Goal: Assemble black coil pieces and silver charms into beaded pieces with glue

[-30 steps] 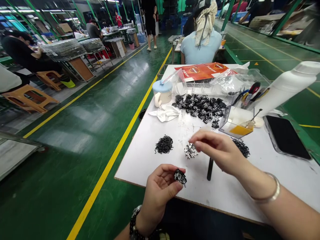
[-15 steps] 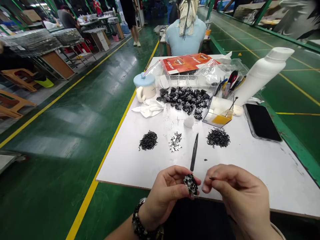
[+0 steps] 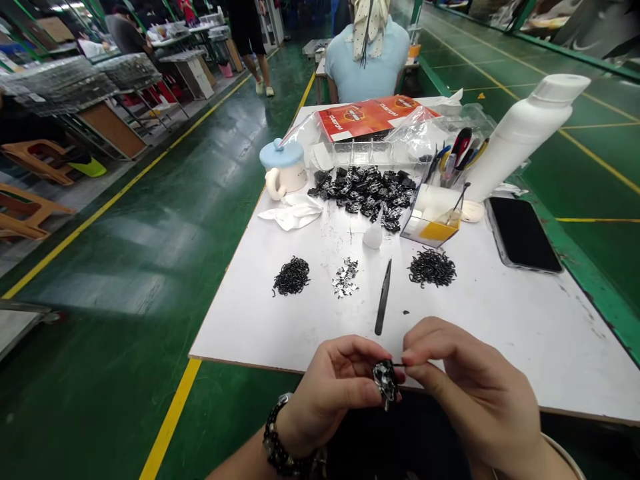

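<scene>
My left hand [image 3: 337, 380] grips a small black and silver part [image 3: 385, 380] between thumb and fingers, just over the table's front edge. Pinched in my right hand [image 3: 465, 380] is a thin black piece [image 3: 399, 365], whose tip meets the right side of that part. Whether it has gone into the part, I cannot tell. Beyond my hands lie black tweezers [image 3: 383, 298]. On the white table are a left pile of small black curved pieces [image 3: 291, 275], a pile of small silver pieces [image 3: 345, 277] and a right pile of black curved pieces [image 3: 432, 267].
Farther back is a heap of black and silver parts [image 3: 367, 190]. Around it stand a lidded mug [image 3: 284, 170], a small white dropper bottle [image 3: 373, 237], a pen holder [image 3: 433, 223] and a white bottle [image 3: 530, 137]. A phone [image 3: 523, 233] lies right. A person [image 3: 367, 63] sits ahead.
My right hand has moved left, bringing the thin black piece up to the part in my left hand. The view has shifted slightly, and a person in the background has walked forward.
</scene>
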{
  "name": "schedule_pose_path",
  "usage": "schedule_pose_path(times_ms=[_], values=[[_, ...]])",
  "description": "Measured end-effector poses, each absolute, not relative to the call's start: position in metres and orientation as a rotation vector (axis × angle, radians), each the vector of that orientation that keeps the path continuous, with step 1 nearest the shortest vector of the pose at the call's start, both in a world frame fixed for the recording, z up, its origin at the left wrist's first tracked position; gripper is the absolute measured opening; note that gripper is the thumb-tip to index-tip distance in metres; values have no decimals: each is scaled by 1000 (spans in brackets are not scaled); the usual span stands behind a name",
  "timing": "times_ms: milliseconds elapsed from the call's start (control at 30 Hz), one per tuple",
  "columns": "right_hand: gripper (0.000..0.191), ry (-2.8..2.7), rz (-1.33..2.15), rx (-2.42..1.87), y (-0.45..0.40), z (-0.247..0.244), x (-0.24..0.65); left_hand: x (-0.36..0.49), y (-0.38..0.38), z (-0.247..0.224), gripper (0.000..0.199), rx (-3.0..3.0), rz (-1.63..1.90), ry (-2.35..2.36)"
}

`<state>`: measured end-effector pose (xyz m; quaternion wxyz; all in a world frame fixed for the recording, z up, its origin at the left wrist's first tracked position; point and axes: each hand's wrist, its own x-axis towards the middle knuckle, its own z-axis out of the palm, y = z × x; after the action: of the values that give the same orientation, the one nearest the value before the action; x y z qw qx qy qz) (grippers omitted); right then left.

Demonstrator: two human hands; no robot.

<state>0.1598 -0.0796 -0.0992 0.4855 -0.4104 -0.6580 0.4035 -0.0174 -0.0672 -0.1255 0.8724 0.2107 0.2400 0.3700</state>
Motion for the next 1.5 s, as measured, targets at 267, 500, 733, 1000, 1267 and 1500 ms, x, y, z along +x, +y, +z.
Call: schedule_pose_path(times_ms=[267, 500, 733, 1000, 1267, 1500], values=[[13, -1725, 860, -967, -80, -96, 155, -19, -68, -125, 33, 475, 768, 497], [13, -1711, 951, -856, -79, -100, 159, -20, -70, -127, 34, 470, 742, 425], [17, -1835, 752, -709, -79, -101, 163, -19, -72, -128, 33, 437, 671, 370], [9, -1509, 1242, -787, -83, -113, 160, -23, -70, -130, 32, 573, 665, 400], [17, -1457, 1601, -718, -83, -114, 165, -26, -67, -120, 24, 710, 607, 440], [13, -1469, 1712, -671, -79, -115, 166, -26, -65, -119, 24, 648, 487, 476]])
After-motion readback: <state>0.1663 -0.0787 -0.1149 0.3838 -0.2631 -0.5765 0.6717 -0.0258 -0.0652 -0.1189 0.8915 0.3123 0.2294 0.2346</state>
